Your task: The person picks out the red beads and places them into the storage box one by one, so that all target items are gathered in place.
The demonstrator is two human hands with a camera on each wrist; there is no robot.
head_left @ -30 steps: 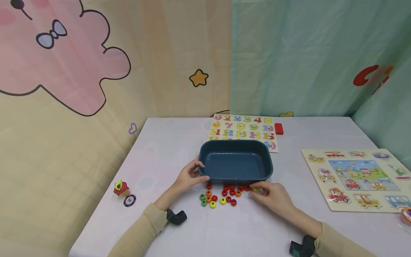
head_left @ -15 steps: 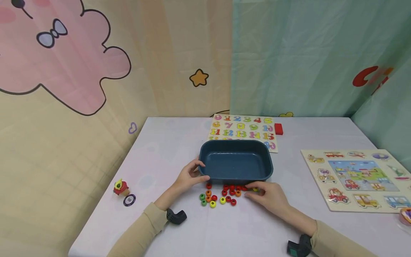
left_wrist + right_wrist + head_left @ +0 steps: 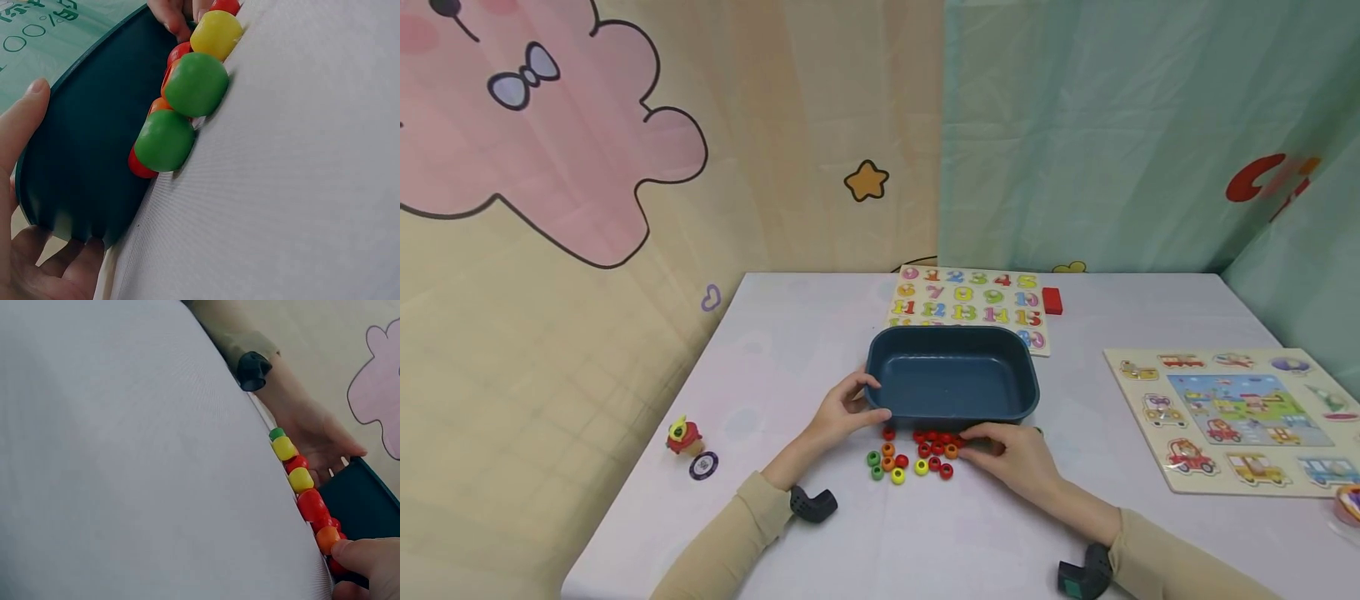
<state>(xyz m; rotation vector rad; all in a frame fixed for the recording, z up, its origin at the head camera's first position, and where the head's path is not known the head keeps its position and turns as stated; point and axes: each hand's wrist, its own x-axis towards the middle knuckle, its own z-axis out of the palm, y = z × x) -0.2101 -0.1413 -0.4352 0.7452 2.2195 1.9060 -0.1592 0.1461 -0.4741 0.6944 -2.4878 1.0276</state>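
Head view: my left grip [image 3: 842, 410] curls round the left end of the blue basin [image 3: 955, 392]. My right grip [image 3: 1018, 458] points leftward, slightly parted, one fingertip at an orange bead [image 3: 327, 539]; whether it pinches any, I cannot tell. Coloured beads [image 3: 935, 464] lie between both grips; basin wall just beyond, counter [image 3: 925, 542] nearer me, puzzle board [image 3: 1232, 425] well right.

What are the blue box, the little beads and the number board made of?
Blue box: probably plastic; thin, smooth walls, rounded corners and a soft shine.
Beads: maybe plastic or painted wood, I can't tell which; smooth, bright colors with pale highlights.
Number board: perhaps thin wood or stiff card; flat and cream-colored, with bright numbers.
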